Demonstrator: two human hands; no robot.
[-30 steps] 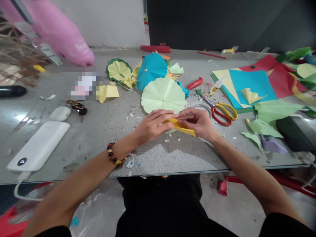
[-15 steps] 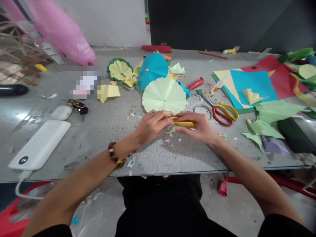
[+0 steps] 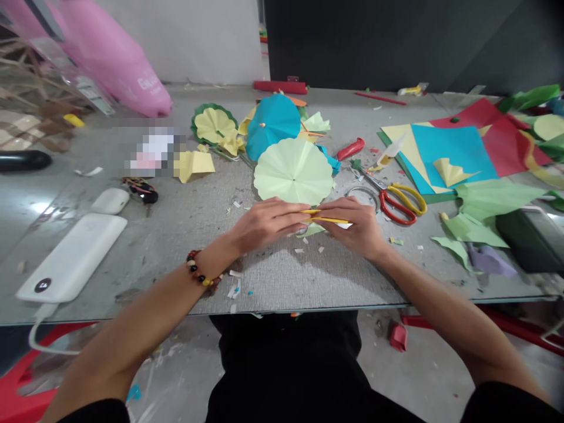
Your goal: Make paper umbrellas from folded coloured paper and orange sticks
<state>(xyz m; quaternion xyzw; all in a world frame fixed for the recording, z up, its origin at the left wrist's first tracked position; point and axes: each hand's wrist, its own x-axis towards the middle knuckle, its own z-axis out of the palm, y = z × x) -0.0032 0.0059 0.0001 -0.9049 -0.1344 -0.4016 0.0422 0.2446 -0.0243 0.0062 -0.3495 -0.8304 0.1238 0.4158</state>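
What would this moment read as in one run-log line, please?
left hand: folded yellow paper | right hand: same paper | nearby: pale green pleated disc

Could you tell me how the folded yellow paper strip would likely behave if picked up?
The folded yellow paper strip probably weighs little, looking like thin craft paper. Its fold likely stiffens it lengthwise, though it may spring open if the left hand and right hand release it.

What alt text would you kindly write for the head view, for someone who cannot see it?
The left hand and right hand pinch a folded yellow paper strip over a grey table, below a pale green pleated paper disc. Scissors with red and yellow handles lie nearby.
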